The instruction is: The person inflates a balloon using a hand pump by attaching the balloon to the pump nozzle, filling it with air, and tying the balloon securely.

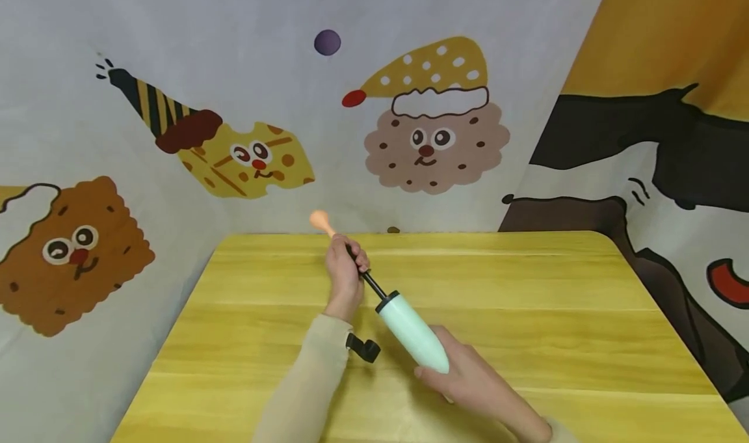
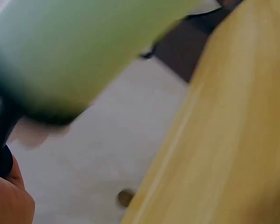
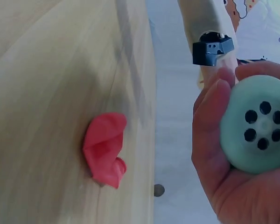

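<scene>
A mint-green balloon pump [image 1: 412,332] with a black rod [image 1: 374,284] slants between the two hands above the table. My left hand [image 1: 344,270] grips the far end of the rod, fingers curled round it. Beyond that fist sticks out a small orange balloon [image 1: 319,219], its end slightly rounded. Around the pump's body curls my right hand [image 1: 468,373]; the right wrist view shows the body's end with several dark holes. A limp red balloon [image 3: 105,148] lies on the table, hidden in the head view. In the left wrist view the pump's body [image 2: 84,51] is blurred and close.
The yellow wood-grain table [image 1: 526,287] reaches back to a white cloth [image 1: 263,40] printed with cartoon biscuits. More printed cloth hangs at both sides. A black camera mount [image 1: 363,348] sits on the left wrist, close beside the pump.
</scene>
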`<state>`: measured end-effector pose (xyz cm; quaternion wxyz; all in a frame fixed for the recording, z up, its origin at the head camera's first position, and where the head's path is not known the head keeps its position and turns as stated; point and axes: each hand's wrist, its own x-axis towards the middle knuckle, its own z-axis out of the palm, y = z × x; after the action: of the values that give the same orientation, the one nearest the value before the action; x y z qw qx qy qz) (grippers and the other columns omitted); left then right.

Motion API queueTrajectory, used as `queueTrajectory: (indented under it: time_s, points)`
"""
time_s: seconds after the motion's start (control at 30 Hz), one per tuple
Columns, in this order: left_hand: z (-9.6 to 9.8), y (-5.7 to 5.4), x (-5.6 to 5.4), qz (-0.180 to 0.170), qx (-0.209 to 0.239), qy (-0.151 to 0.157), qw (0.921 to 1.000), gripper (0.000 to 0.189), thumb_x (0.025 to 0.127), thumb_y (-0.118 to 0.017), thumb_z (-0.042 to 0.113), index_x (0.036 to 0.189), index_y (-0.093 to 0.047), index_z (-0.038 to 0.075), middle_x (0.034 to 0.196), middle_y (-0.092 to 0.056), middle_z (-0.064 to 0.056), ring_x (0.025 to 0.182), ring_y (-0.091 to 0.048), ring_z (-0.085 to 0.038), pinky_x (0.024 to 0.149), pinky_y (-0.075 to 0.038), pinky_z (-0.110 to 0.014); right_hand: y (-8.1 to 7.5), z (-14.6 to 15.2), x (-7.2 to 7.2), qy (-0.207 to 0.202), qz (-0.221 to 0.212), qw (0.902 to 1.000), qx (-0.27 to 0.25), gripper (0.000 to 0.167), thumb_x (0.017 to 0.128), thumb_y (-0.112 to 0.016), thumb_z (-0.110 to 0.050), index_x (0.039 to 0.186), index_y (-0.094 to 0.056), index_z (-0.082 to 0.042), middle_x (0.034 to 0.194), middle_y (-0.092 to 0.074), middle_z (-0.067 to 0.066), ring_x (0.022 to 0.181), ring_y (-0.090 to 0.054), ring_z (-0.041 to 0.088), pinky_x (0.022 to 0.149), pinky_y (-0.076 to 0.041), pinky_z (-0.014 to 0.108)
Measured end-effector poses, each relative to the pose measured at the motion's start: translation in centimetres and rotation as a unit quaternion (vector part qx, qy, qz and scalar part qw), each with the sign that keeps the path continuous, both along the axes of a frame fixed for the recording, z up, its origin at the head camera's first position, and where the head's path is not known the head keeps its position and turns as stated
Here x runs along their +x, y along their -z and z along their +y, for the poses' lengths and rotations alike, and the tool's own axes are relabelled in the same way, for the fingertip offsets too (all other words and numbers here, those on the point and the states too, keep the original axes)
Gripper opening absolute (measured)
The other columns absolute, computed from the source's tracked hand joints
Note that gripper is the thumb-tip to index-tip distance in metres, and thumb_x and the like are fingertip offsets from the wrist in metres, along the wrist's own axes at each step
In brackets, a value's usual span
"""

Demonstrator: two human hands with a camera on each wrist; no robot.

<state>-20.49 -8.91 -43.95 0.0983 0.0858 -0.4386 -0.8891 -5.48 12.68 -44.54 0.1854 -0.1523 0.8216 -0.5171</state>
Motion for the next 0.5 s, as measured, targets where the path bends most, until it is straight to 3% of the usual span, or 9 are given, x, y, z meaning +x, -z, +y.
queueTrajectory:
  time_s: [0.13,0.27,0.4,0.5]
  points:
    - [1.6,0.3,1.2,0.009,-0.022,0.04,0.9989,0.039,0.113,-0.028,0.02,0.079,-0.046,0.011,0.061,-0.044,0.003,0.046,-0.039,-0.005,0.04,-0.035,-0.017,-0.1,-0.6,-0.7,0.015,-0.013,0.9998,-0.008,0.067,0.095,-0.075,-0.028,0.147,-0.042,-0.004,0.074,-0.063,0.004,0.053,-0.06,0.016,0.044,-0.052,0.035]
    - [2.2,0.4,1.9,0.026,-0.047,0.058,0.9969,0.042,0.115,-0.026,0.027,0.082,-0.045,0.01,0.063,-0.045,0.002,0.047,-0.04,-0.006,0.041,-0.036,-0.018,0.0,-1.0,-1.5,0.02,-0.015,0.9996,-0.013,0.068,0.094,-0.076,-0.029,0.147,-0.041,-0.004,0.072,-0.064,0.004,0.055,-0.061,0.019,0.045,-0.053,0.035]
    - [1.5,-0.3,1.5,0.022,-0.051,0.057,0.9968,0.043,0.115,-0.025,0.028,0.081,-0.045,0.01,0.061,-0.044,0.003,0.046,-0.04,-0.006,0.041,-0.035,-0.018,0.1,-1.5,-1.7,0.029,-0.019,0.9993,-0.015,0.07,0.091,-0.078,-0.027,0.147,-0.042,-0.004,0.074,-0.065,0.004,0.056,-0.061,0.017,0.046,-0.053,0.034]
    - [0.2,-1.1,0.7,0.02,-0.041,0.035,0.9983,0.042,0.114,-0.028,0.026,0.078,-0.045,0.011,0.059,-0.043,0.004,0.045,-0.039,-0.005,0.041,-0.034,-0.017,0.0,-1.7,-1.4,0.032,-0.019,0.9992,-0.014,0.073,0.09,-0.079,-0.027,0.149,-0.042,-0.004,0.078,-0.064,0.005,0.056,-0.061,0.017,0.046,-0.054,0.034]
